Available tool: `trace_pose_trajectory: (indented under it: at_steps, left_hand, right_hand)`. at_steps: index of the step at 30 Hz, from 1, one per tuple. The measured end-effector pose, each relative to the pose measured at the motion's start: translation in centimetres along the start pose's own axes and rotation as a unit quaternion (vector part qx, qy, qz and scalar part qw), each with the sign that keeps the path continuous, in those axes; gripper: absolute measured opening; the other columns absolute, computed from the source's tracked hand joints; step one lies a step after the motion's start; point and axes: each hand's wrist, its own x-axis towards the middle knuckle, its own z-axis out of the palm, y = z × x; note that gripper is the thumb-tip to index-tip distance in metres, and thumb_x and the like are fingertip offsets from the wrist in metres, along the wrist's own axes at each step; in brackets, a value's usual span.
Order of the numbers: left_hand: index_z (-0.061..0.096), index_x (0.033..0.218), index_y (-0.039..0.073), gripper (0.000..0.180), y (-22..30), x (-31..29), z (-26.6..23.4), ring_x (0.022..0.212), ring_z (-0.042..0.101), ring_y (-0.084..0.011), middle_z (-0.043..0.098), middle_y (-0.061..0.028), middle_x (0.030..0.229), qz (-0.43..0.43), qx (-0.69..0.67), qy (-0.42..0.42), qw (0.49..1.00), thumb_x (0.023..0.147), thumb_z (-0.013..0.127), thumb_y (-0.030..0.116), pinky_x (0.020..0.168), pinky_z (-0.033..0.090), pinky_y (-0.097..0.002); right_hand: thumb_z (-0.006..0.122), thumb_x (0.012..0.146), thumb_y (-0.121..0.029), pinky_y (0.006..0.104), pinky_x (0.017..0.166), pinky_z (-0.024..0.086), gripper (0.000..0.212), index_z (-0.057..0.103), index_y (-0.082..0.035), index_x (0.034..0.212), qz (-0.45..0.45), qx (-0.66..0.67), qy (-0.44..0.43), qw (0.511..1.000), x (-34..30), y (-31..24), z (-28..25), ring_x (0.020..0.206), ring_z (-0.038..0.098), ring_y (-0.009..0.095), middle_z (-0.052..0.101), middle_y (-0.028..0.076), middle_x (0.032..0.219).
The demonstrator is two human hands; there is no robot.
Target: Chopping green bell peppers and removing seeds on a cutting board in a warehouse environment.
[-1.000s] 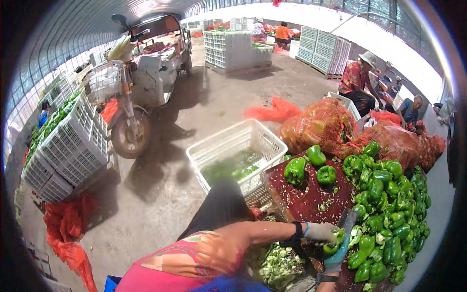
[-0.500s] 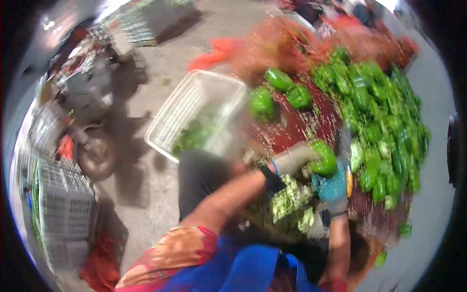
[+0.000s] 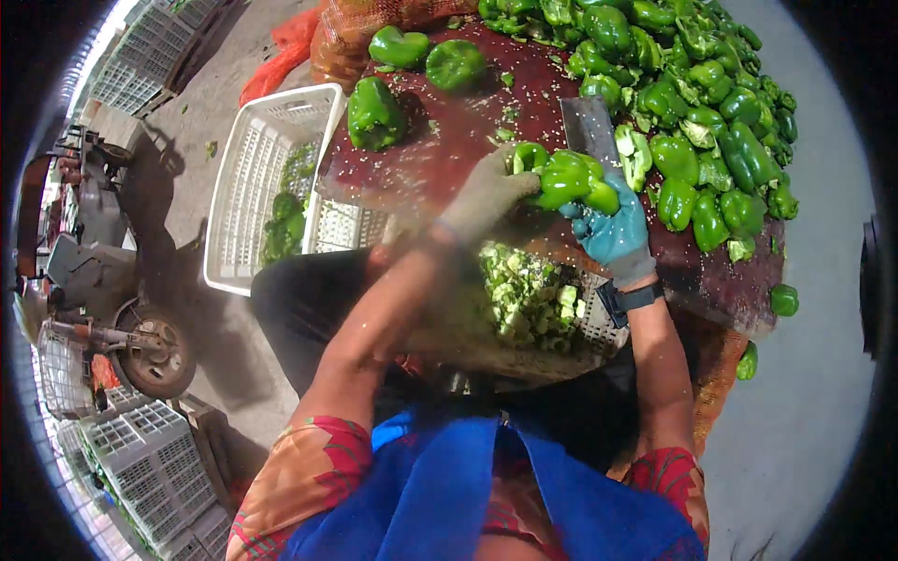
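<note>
My left hand (image 3: 491,192), in a pale glove, is closed on a piece of green bell pepper (image 3: 530,159). Right beside it, a larger green bell pepper part (image 3: 569,178) rests against the fingers of my right hand (image 3: 610,229), which wears a teal glove. That hand also grips a wide-bladed knife (image 3: 589,129), its blade pointing away from me; the handle is hidden. Whether the two pepper parts are still joined, I cannot tell. Below my hands, a crate (image 3: 606,323) holds pale green pepper cores and scraps (image 3: 528,294).
A dark red table (image 3: 440,173) carries scattered seeds, a few whole peppers (image 3: 374,114) at left and a large pepper pile (image 3: 697,150) at right. A white basket (image 3: 229,201) with peppers stands left. Farther left are a wheeled vehicle (image 3: 154,351) and stacked crates (image 3: 154,458).
The view has shifted, so the table sits higher in it. The bell pepper between my hands now shows as two parts, one at each hand. The knife stays in my right hand.
</note>
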Motion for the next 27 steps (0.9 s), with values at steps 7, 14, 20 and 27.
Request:
trace_pose_trajectory:
  at_steps: [7,14,20,27]
  left_hand:
    - [0.052,0.118,0.011,0.037,1.3,1.8,-0.2,0.096,0.065,-0.0402,0.062,-0.0188,0.099,0.03,0.668,0.133,0.732,0.086,0.061,0.028,0.079,0.053,-0.049]
    - [0.04,0.14,0.013,0.062,5.2,1.8,-0.5,0.102,0.063,-0.0424,0.046,-0.0223,0.135,0.052,0.719,0.143,0.678,0.085,0.064,0.028,0.086,0.052,-0.0491]
    - [0.058,0.122,0.003,0.037,6.5,1.7,0.0,0.1,0.062,-0.023,0.065,-0.0114,0.112,0.109,0.03,0.009,0.994,0.088,0.065,0.016,0.084,0.054,-0.0356]
    - [0.06,0.12,0.001,0.04,7.6,-1.0,4.4,0.092,0.064,-0.0153,0.067,-0.0084,0.108,-0.062,-0.061,-0.184,0.979,0.088,0.068,0.023,0.081,0.054,-0.0308]
  right_hand:
    - [0.047,0.097,-0.034,0.0425,0.07,0.059,0.043,0.053,-0.004,0.128,-0.072,0.006,-0.028,0.997,1.6,-1.5,-2.5,0.09,0.067,0.03,0.066,0.013,0.113]
    - [0.046,0.097,-0.034,0.0451,0.077,0.057,0.043,0.053,-0.005,0.128,-0.098,0.025,-0.144,0.984,0.6,-2.7,-1.2,0.092,0.067,0.03,0.065,0.013,0.116]
    - [0.042,0.099,-0.032,0.0441,0.076,0.058,0.043,0.052,-0.002,0.128,-0.181,-0.059,-0.136,0.972,-1.2,-3.0,0.9,0.089,0.068,0.03,0.065,0.016,0.114]
    - [0.044,0.099,-0.033,0.0454,0.06,0.058,0.04,0.056,0.0,0.12,-0.257,-0.228,-0.053,0.937,-1.2,-0.8,0.7,0.07,0.068,0.03,0.068,0.016,0.095]
